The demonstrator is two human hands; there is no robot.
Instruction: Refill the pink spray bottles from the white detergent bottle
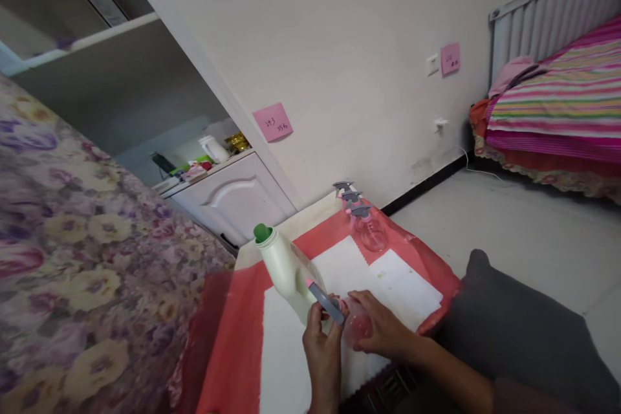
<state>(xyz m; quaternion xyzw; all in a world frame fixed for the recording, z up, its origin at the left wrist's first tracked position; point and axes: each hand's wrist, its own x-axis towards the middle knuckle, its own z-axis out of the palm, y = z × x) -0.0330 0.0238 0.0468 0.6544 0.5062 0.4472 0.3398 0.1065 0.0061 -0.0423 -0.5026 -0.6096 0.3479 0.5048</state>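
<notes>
A small clear pinkish spray bottle (357,323) with a grey and pink trigger head (326,302) is tilted low over the table. My right hand (383,326) wraps round its transparent body. Closed at the neck, my left hand (324,339) grips the trigger head. Just beyond my left hand stands a pale green jug (286,265) with a green cap (262,232) at its mouth. At the table's far right corner, several similar spray bottles (371,233) stand in a row, their grey trigger heads overlapping from this angle.
White paper sheets (407,288) lie on the red table cover (233,310). A floral curtain (92,284) hangs at left beside a cabinet (233,197). A dark grey cushion-like shape (524,330) is at right, and a bed (557,110) stands farther off.
</notes>
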